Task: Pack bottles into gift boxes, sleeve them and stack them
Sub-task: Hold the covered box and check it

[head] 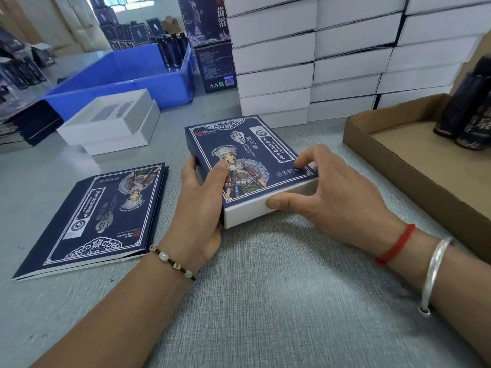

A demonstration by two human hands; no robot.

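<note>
A white gift box point(247, 211) lies on the grey table, mostly inside a dark blue printed sleeve point(244, 152); its near end sticks out. My left hand point(199, 205) grips the sleeve's left side, thumb on its printed top. My right hand point(326, 192) holds the near right corner, thumb against the white box end and fingers on the sleeve's top. Flat blue sleeves point(95, 219) lie to the left. An open white box point(106, 120) with its insert sits behind them. Dark bottles point(467, 110) stand in a cardboard tray point(398, 160) at the right.
Stacks of white boxes point(318, 57) rise behind the work spot. A blue plastic crate point(127, 75) with more dark bottles point(172, 49) sits at the back left. A pile of flat sleeves point(29, 123) lies at the far left edge.
</note>
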